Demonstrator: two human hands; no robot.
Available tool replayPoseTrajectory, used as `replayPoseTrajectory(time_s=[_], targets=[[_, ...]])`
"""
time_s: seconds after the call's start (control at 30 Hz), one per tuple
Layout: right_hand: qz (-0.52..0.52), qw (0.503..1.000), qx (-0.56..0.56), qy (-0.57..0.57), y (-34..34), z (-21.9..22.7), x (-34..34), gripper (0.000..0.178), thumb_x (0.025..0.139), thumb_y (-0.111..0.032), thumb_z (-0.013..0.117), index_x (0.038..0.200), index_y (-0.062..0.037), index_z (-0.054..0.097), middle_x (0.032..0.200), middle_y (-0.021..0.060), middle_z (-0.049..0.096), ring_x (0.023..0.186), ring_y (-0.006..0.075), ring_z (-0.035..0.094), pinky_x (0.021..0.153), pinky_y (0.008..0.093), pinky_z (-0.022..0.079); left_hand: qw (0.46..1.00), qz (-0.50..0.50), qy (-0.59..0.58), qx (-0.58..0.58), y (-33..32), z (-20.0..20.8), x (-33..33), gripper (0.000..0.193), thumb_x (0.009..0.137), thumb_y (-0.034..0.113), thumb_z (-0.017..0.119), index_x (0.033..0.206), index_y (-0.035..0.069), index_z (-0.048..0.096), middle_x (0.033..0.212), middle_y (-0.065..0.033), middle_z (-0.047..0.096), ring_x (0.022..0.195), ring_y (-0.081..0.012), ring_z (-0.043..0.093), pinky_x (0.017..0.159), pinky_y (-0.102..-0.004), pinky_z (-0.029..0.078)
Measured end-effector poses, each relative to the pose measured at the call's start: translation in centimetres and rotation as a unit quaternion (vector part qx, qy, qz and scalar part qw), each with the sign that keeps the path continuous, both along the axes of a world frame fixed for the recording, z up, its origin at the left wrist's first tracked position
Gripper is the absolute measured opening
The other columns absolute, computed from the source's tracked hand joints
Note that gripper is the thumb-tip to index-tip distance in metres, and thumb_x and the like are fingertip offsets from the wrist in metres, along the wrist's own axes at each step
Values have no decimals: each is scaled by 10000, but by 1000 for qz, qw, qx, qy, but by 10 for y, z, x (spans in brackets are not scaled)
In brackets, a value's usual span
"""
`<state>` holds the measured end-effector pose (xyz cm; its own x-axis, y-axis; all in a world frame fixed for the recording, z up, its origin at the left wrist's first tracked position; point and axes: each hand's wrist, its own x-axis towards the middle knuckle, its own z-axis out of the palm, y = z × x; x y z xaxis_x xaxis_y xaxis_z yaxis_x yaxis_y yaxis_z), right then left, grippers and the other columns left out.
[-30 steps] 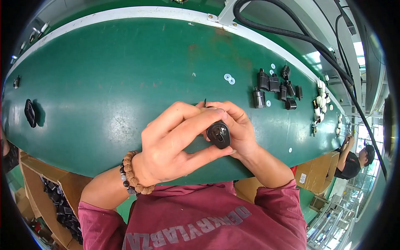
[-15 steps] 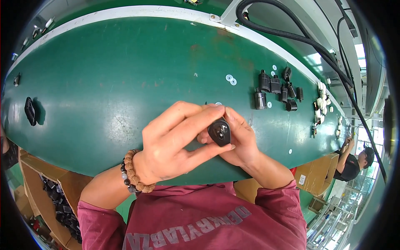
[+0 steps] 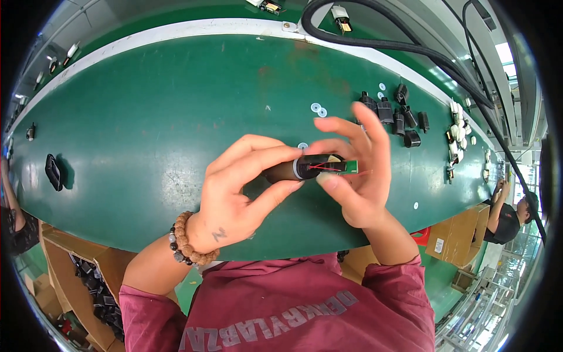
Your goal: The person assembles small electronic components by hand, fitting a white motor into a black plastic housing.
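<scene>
Green, smooth worktop (image 3: 146,100) is spreading across the head view, a white rail (image 3: 193,28) bordering its far side. Thick black cable (image 3: 404,46) is looping over the far right. Centre, above the near part of the worktop: I am holding a rounded black device with a grey ring around its body (image 3: 282,172), lying sideways between my hands. My left hand (image 3: 234,188) is grasping its left end, thumb below, fingers above. From its right end a small green circuit board (image 3: 352,167) is protruding, thin red wires (image 3: 322,168) running alongside. My right hand (image 3: 363,176) is cupping around that end, thumb at the lower edge, upper fingers spreading loose; I cannot tell whether it is gripping. Beyond my right hand, black cylindrical housings (image 3: 385,110) are lying in a cluster; translucent round washers (image 3: 318,110) are resting left of them. Farther right, small white parts (image 3: 456,135) are piling up. Far left, a black oval shell (image 3: 53,172) is sitting alone. At right, a co-worker in dark clothing (image 3: 503,227) is raising both hands near the bench edge.
</scene>
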<state>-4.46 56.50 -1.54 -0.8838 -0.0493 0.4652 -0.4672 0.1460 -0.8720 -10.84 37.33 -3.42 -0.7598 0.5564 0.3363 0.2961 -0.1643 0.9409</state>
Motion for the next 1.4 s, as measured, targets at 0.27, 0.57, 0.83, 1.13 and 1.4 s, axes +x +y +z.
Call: replayPoseTrajectory(time_s=[0.27, 0.57, 0.83, 1.13, 1.4], targets=[[150, 804, -482, -315, -28, -13, 12, 501, 963, -163, 570, 1398, -47, 350, 1358, 111, 444, 1205, 239, 515, 992, 378, 459, 985, 52, 156, 58, 7, -9, -4, 343, 725, -96, 716, 1051, -14, 649, 1051, -154, 613, 1026, -299, 644, 869, -376, 547], [27, 988, -152, -23, -4, -20, -4, 516, 871, 60, 585, 1362, 45, 424, 1478, 190, 300, 1302, 270, 441, 1033, 379, 422, 964, 32, 265, -13, 2, 9, -8, 498, 647, 99, 838, 1095, -8, 650, 1155, -207, 629, 1087, -377, 619, 941, -464, 502], [11, 998, -67, -4, -5, -18, -2, 521, 841, 80, 524, 1350, 45, 418, 1441, 203, 309, 1276, 338, 471, 1023, 416, 431, 954, 34, 296, -34, 3, 6, -5, 430, 641, 79, 834, 1024, -29, 669, 1104, -192, 653, 1016, -355, 654, 851, -402, 561], [-10, 997, -73, 1, -13, -24, 0, 544, 825, 123, 512, 1354, 58, 408, 1418, 198, 322, 1280, 334, 464, 1013, 403, 443, 952, 37, 301, -33, 5, 7, -3, 391, 638, 33, 815, 988, -50, 661, 1078, -206, 656, 996, -362, 659, 836, -397, 562], [-64, 997, -40, -4, -16, -26, 3, 625, 777, 130, 555, 1381, 46, 417, 1401, 197, 353, 1239, 301, 491, 985, 375, 465, 962, 36, 266, -47, 3, 16, -5, 360, 676, -28, 750, 1024, -65, 661, 1053, -202, 664, 981, -344, 663, 831, -385, 557]])
